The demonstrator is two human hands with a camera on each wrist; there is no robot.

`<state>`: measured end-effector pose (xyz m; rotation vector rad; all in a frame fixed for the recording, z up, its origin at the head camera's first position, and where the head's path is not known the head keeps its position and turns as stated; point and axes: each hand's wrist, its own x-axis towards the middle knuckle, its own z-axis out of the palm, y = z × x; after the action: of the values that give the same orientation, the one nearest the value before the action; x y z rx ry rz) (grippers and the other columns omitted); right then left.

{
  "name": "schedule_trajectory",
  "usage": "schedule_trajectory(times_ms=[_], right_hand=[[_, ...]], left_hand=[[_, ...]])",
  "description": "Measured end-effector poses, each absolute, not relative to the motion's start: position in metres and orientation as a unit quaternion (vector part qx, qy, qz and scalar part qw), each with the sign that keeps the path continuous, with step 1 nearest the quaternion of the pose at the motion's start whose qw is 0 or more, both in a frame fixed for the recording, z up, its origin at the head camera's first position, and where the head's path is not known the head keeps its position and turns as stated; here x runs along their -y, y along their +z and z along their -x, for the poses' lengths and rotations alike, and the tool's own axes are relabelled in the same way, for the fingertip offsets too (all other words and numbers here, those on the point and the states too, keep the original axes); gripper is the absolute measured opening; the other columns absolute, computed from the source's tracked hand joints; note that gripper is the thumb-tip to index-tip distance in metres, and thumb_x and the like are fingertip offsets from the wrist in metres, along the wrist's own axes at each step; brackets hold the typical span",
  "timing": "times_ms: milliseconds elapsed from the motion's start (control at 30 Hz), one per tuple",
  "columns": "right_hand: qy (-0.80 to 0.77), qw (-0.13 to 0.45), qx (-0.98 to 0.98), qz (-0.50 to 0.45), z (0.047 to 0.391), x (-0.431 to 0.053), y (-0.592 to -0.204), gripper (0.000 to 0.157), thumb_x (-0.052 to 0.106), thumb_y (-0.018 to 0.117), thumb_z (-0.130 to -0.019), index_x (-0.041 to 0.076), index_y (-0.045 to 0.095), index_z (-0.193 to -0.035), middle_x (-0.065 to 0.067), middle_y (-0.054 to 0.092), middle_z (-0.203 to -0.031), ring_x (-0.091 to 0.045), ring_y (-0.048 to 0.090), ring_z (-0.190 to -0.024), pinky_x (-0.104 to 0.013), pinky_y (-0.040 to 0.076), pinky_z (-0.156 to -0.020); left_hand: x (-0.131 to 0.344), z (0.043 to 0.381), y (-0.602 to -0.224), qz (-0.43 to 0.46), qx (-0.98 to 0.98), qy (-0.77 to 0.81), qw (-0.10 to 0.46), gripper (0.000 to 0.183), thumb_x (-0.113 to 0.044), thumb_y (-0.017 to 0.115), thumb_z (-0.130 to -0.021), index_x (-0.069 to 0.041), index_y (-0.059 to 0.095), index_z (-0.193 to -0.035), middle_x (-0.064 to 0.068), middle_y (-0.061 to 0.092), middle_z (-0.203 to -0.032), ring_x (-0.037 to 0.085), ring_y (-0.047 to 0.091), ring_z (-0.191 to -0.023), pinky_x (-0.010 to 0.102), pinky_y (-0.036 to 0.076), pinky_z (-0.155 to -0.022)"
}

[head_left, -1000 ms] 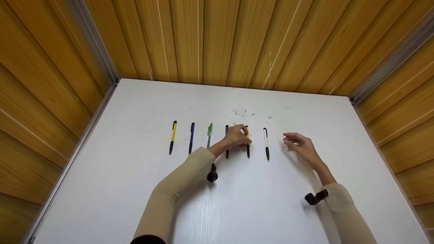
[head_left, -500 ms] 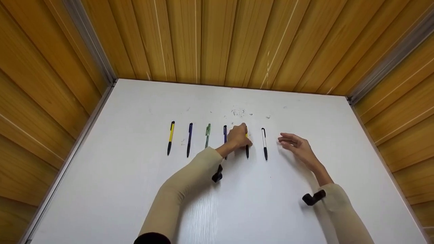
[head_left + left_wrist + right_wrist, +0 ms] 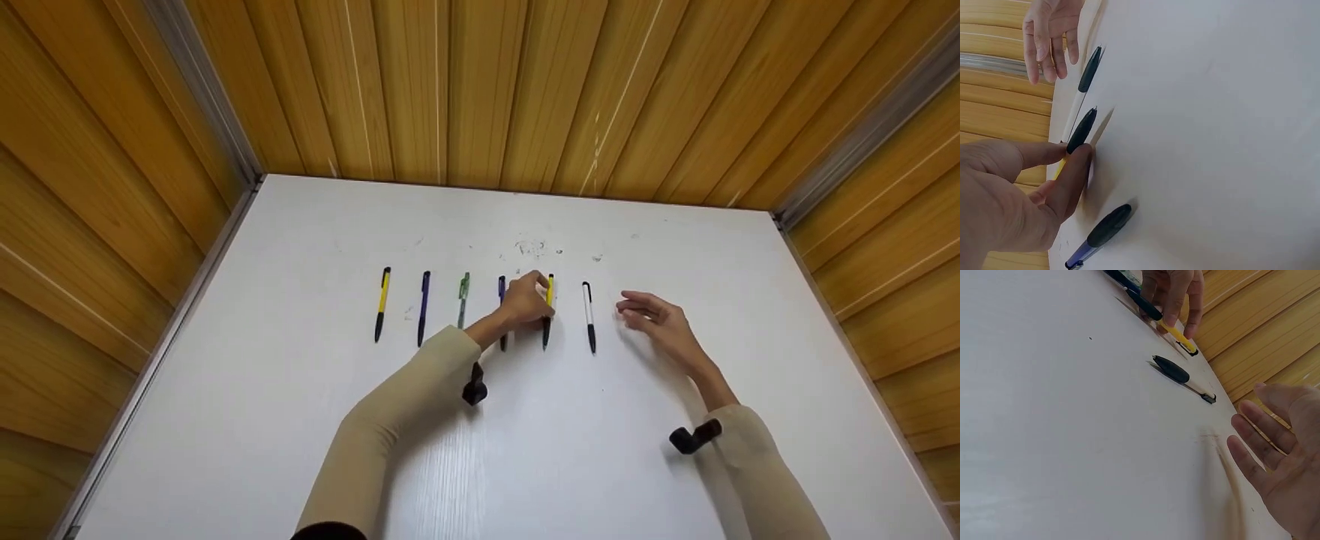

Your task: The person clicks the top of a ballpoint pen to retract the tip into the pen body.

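Note:
In the head view my left hand (image 3: 527, 298) pinches a yellow pen with a black grip (image 3: 550, 289) between thumb and fingers. The left wrist view shows the pinch near the top of the black grip (image 3: 1082, 130), its shadow set apart from the pen on the table. Just right of it lies a white pen with a black grip (image 3: 589, 315). My right hand (image 3: 667, 326) hovers beyond the white pen, fingers loosely extended and holding nothing; its palm (image 3: 1297, 467) shows in the right wrist view. A blue pen (image 3: 502, 292) lies partly hidden under my left wrist.
Further left on the white table (image 3: 300, 420) lie a green pen (image 3: 463, 289), a dark blue pen (image 3: 424, 307) and another yellow pen (image 3: 383, 300), in one row. Dark marks (image 3: 531, 247) spot the surface behind. Wood-look panels (image 3: 480, 90) enclose the back and sides.
The held yellow pen has turned slightly, its far end now leaning right and its tip shifted left. My right hand has moved slightly left. The other pens lie as before.

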<state>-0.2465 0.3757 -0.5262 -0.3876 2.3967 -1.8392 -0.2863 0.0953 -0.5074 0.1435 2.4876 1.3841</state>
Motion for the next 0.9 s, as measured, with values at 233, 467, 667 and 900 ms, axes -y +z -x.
schedule_trajectory(times_ms=[233, 467, 667, 900], right_hand=[[-0.608, 0.049, -0.781, 0.134, 0.244, -0.371, -0.524, 0.05, 0.006, 0.064, -0.1, -0.017, 0.047, -0.14, -0.025, 0.066, -0.126, -0.009, 0.068, -0.11, -0.024, 0.062, -0.091], [-0.582, 0.028, -0.799, 0.147, 0.24, -0.353, -0.515, 0.046, 0.005, 0.066, -0.099, -0.013, 0.053, -0.139, -0.028, 0.065, -0.125, -0.003, 0.066, -0.109, -0.014, 0.057, -0.091], [-0.563, 0.033, -0.81, 0.16, 0.24, -0.33, -0.507, 0.048, 0.007, 0.069, -0.097, -0.006, 0.054, -0.141, -0.031, 0.058, -0.131, -0.007, 0.063, -0.113, -0.013, 0.055, -0.093], [-0.554, 0.047, -0.81, 0.188, 0.238, -0.305, -0.502, 0.05, 0.006, 0.071, -0.096, 0.001, 0.055, -0.143, -0.033, 0.057, -0.131, -0.031, 0.063, -0.117, -0.017, 0.056, -0.094]], left_hand=[[-0.085, 0.274, -0.504, -0.068, -0.78, 0.6, 0.161, 0.046, 0.007, 0.075, -0.086, -0.002, 0.057, -0.127, 0.017, 0.071, -0.097, 0.022, 0.072, -0.073, 0.03, 0.065, -0.062], [-0.073, 0.258, -0.493, -0.085, -0.719, 0.671, 0.158, 0.046, 0.006, 0.073, -0.087, -0.003, 0.056, -0.128, 0.012, 0.067, -0.097, 0.023, 0.073, -0.076, 0.033, 0.067, -0.068], [-0.06, 0.251, -0.489, -0.077, -0.667, 0.724, 0.157, 0.043, 0.006, 0.072, -0.088, -0.004, 0.057, -0.127, 0.004, 0.063, -0.094, 0.016, 0.071, -0.077, 0.036, 0.067, -0.073], [-0.043, 0.24, -0.492, -0.086, -0.651, 0.737, 0.159, 0.048, 0.005, 0.073, -0.088, -0.006, 0.055, -0.131, 0.002, 0.064, -0.095, 0.014, 0.073, -0.079, 0.04, 0.067, -0.077]])
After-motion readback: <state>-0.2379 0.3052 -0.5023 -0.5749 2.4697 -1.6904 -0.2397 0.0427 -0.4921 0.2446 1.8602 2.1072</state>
